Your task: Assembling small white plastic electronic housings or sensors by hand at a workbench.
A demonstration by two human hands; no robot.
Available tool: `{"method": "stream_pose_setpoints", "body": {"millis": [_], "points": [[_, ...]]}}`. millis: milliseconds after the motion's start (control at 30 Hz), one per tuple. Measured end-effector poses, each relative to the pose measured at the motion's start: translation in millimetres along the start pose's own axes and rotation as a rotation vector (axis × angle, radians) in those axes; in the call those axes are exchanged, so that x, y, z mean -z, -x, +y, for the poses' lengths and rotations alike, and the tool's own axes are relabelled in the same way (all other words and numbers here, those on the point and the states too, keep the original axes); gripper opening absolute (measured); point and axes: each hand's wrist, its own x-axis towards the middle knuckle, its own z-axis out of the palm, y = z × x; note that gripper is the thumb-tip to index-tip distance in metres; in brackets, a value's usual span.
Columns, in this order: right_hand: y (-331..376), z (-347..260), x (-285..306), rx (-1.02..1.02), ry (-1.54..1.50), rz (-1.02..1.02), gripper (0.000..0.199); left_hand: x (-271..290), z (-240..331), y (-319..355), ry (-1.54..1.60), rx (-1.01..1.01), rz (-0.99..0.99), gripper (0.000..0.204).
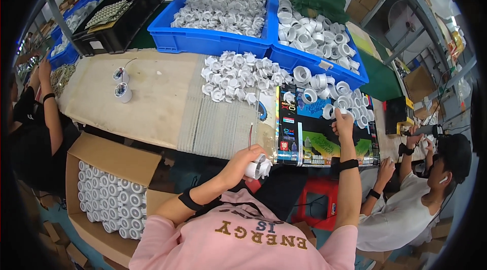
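Observation:
My left hand (246, 161) is closed around a small white plastic cylinder (251, 170) at the table's front edge. A white bladed fan wheel (264, 166) sits against the cylinder's right end, and a thin reddish wire (250, 135) sticks up from the hand. To the right, my right hand (343, 125) has its fingers closed on a white plastic ring (346, 112) at the near side of a loose ring pile (343, 89); the fingertips are partly hidden. A heap of white fan wheels (236, 74) lies between the hands, farther back.
Two blue bins (213, 41) (320, 65) of white parts stand behind. Two wired white cylinders (122, 92) sit on the table at left. An open carton (114, 150) of white cylinders is below left. Co-workers (401, 214) (38, 117) sit on both sides; a red stool (317, 204) stands underneath.

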Motion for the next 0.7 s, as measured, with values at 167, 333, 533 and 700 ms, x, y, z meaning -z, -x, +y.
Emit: {"method": "stream_pose_setpoints", "body": {"millis": [167, 333, 533, 700], "points": [[2.5, 5.2, -30.6, 0.068, -0.120, -0.034, 0.032, -1.2, -3.8, -8.9, 0.125, 0.030, -0.014, 0.044], [4.1, -16.0, -48.0, 0.003, -0.221, -0.069, 0.031, 0.6, -5.7, -12.7, 0.265, 0.037, 0.015, 0.044], [39.4, -31.5, -73.0, 0.018, -0.425, -0.154, 0.025, 4.9, -2.3, -9.1, 0.067, -0.083, 0.147, 0.039], [159.5, -43.1, -86.8, 0.409, -0.334, -0.486, 0.017, 10.2, 6.1, -3.5, 0.001, -0.124, 0.127, 0.035]]}}
